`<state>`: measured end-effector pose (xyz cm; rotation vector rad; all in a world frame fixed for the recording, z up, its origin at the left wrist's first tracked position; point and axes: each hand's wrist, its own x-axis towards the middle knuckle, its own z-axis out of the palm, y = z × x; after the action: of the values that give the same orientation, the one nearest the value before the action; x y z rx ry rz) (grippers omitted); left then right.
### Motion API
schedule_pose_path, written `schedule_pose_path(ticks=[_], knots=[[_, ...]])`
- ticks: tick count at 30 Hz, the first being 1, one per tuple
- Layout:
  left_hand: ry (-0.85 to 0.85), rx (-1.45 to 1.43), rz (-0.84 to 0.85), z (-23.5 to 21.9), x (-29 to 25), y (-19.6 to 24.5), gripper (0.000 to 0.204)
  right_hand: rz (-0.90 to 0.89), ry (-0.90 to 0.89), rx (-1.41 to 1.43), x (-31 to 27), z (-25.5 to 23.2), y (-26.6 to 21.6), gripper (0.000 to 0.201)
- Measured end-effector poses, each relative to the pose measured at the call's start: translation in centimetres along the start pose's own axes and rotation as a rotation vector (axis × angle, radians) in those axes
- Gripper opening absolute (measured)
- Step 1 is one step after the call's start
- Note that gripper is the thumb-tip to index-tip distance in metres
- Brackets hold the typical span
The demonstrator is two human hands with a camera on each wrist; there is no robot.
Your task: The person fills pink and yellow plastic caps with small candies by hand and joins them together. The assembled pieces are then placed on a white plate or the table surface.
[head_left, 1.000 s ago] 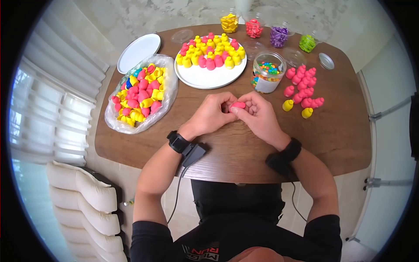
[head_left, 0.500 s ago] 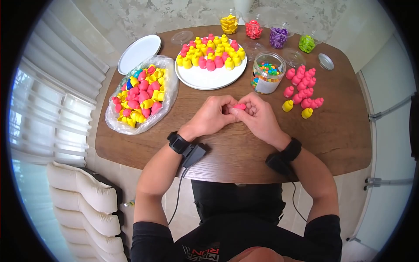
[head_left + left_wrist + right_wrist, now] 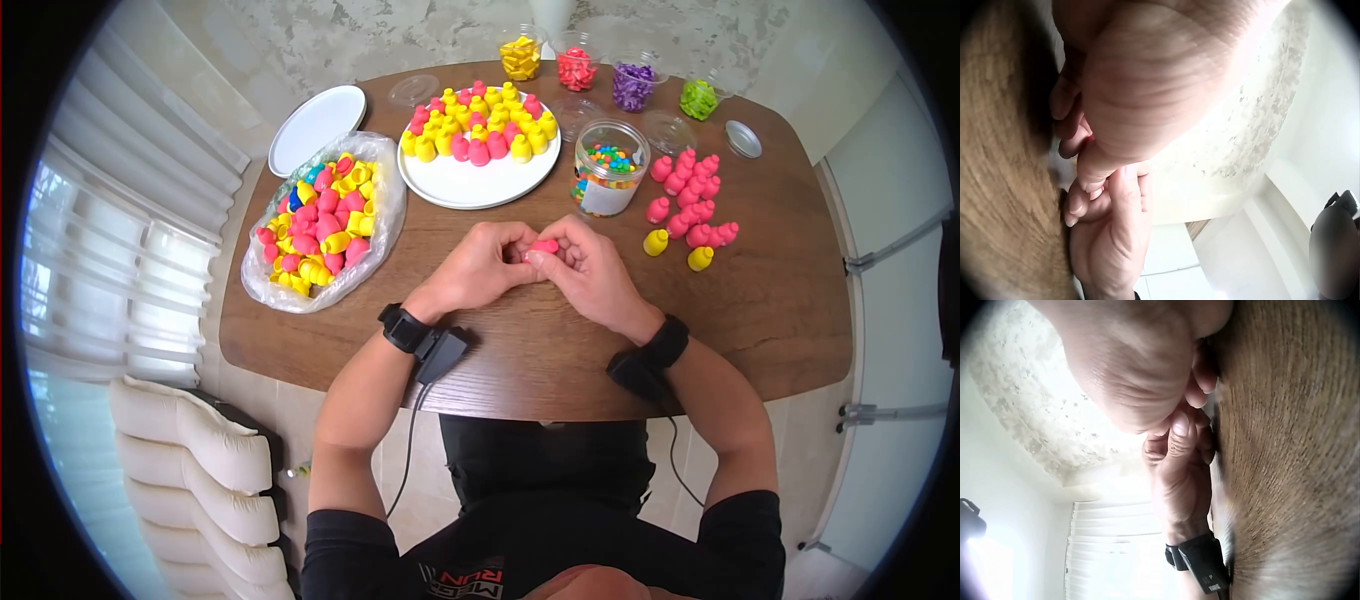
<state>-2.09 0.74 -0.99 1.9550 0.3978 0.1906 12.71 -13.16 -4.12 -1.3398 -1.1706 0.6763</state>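
Both hands meet over the near middle of the table in the head view. My left hand (image 3: 478, 268) and right hand (image 3: 594, 275) pinch a small pink bottle-shaped capsule (image 3: 543, 247) between thumbs and fingers. Most of the capsule is hidden by the fingers; only slivers of pink show in the left wrist view, between the left hand (image 3: 1147, 94) and the right hand (image 3: 1116, 231). Beyond the hands, a white plate (image 3: 475, 193) carries rows of closed pink and yellow capsules. Right of the hands stand several pink capsules (image 3: 690, 195) and two yellow capsules (image 3: 656, 242).
At left lies a clear plastic bag (image 3: 258, 285) of loose capsule parts, with a white lid (image 3: 318, 128) behind it. A jar (image 3: 607, 197) of colourful candies stands beyond the right hand. Cups of yellow (image 3: 521, 60), red, purple and green pieces line the far edge.
The pink capsule has turned a little between the fingertips, showing a shorter side than a second ago. Both hands stay together in nearly the same place.
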Motion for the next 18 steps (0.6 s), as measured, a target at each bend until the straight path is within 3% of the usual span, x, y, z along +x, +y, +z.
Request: schedule_pose_path(ticks=[18], knots=[[-0.044, -0.041, -0.011, -0.14, 0.10, -0.32, 0.022, 0.030, -0.001, 0.045, 0.16, 0.01, -0.04, 0.020]])
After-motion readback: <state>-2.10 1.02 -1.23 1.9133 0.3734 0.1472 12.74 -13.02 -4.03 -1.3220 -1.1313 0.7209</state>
